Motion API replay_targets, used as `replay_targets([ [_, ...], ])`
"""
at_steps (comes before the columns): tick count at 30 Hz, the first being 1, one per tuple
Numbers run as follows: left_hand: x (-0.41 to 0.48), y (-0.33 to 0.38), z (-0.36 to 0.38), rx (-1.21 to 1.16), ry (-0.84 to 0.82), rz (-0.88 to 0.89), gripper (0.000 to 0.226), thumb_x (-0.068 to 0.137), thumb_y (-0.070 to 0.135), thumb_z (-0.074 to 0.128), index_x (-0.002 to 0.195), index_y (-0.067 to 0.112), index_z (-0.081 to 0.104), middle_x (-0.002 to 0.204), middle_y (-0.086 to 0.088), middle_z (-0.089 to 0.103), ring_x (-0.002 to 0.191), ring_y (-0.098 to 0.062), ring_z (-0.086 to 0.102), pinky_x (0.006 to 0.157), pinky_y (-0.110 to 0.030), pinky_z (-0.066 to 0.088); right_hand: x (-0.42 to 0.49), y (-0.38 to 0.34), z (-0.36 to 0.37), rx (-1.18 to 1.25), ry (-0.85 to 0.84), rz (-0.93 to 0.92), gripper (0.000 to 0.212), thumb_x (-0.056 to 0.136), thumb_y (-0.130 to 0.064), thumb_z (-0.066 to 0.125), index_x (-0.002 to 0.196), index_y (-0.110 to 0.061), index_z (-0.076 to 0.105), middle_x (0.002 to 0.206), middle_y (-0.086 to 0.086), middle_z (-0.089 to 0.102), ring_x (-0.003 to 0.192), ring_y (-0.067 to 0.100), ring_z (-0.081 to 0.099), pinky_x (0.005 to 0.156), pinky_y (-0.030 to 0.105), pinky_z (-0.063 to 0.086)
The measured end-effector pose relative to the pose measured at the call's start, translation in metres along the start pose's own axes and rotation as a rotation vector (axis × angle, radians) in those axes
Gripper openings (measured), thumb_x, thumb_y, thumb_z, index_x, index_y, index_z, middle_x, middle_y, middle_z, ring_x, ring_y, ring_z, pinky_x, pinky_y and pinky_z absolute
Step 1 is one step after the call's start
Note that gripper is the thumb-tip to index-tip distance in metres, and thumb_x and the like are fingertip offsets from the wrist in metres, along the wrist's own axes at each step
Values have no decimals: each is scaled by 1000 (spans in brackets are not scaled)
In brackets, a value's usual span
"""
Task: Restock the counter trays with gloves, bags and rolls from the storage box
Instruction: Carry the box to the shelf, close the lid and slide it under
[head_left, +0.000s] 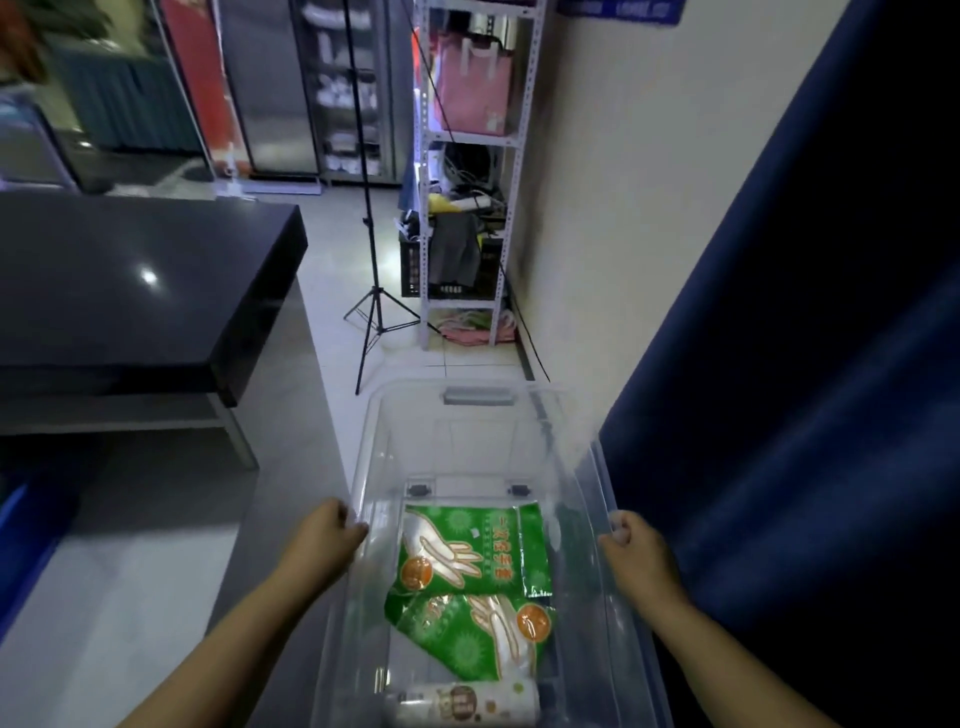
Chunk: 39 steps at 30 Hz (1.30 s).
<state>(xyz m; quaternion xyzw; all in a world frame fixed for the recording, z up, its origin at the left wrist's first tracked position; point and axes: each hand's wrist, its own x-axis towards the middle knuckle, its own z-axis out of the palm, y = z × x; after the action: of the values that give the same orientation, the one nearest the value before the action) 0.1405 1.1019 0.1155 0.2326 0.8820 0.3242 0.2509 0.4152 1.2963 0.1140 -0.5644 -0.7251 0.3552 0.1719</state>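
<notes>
two hands grip clear storage box (592, 499) by opposite long rims. left hand (332, 538) closed over left rim; right hand (631, 545) closed over right rim, fingers curled. box sits between dark desk (135, 280) on left and blue curtain (779, 415) on right. inside box: two green glove packs (478, 551), upper one partly overlapping lower; one white roll (467, 704) lying on its side at near end, just beside lower pack. grey latch (480, 396) at far rim. tripod (374, 312) and white shelf rack (467, 171) beyond box, well apart.
</notes>
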Motion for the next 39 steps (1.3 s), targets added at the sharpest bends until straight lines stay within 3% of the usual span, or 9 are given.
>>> replay_targets([
  [3,42,7,6,-35,42,-44,20,83,11,61,69,9,47,67,-11,53,63,-27,55,65,-35,48,47,-15,13,10,-34,-7,12,81,-1,58,91,4,58,69,9,49,63,19,43,55,28,32],
  [7,113,18,11,-59,39,-82,18,83,19,62,69,19,50,72,-10,62,72,-31,63,74,-41,56,119,-38,34,-8,-54,16,14,80,1,58,90,10,56,75,18,55,66,22,48,57,29,35],
  [10,166,35,9,-118,47,-97,14,80,17,63,70,18,55,63,-6,63,57,-23,62,63,-33,55,171,-61,44,-21,-86,23,7,83,-5,59,86,0,54,80,14,59,68,22,52,56,27,38],
  [13,219,56,2,-201,44,-110,6,79,13,64,77,11,59,63,-9,63,53,-23,60,60,-36,56,222,-84,53,-30,-111,16,12,82,-8,59,76,-12,50,70,2,51,61,14,47,54,26,38],
  [19,309,84,-9,-190,58,-112,9,78,15,61,88,14,58,72,-8,64,62,-26,64,64,-38,55,308,-117,79,52,-139,60,16,79,-6,63,89,-13,53,73,1,50,68,19,51,66,34,48],
  [26,409,108,-9,-153,124,-182,19,75,14,65,91,18,57,72,-5,64,65,-25,65,72,-46,58,439,-153,120,54,-242,-20,19,80,-7,63,95,-15,53,74,-2,51,66,12,50,59,24,42],
  [34,500,155,-6,-217,277,-351,27,79,11,62,105,6,59,87,-14,64,78,-31,63,78,-46,55,598,-215,159,-31,-437,-146,23,82,-12,63,102,-16,53,87,4,57,82,24,59,74,36,52],
  [39,550,171,-8,-297,385,-440,29,78,10,61,107,6,59,89,-16,65,82,-33,63,80,-47,55,681,-265,192,-76,-489,-240,33,83,-11,62,116,-9,55,94,5,57,81,19,55,66,25,44],
])
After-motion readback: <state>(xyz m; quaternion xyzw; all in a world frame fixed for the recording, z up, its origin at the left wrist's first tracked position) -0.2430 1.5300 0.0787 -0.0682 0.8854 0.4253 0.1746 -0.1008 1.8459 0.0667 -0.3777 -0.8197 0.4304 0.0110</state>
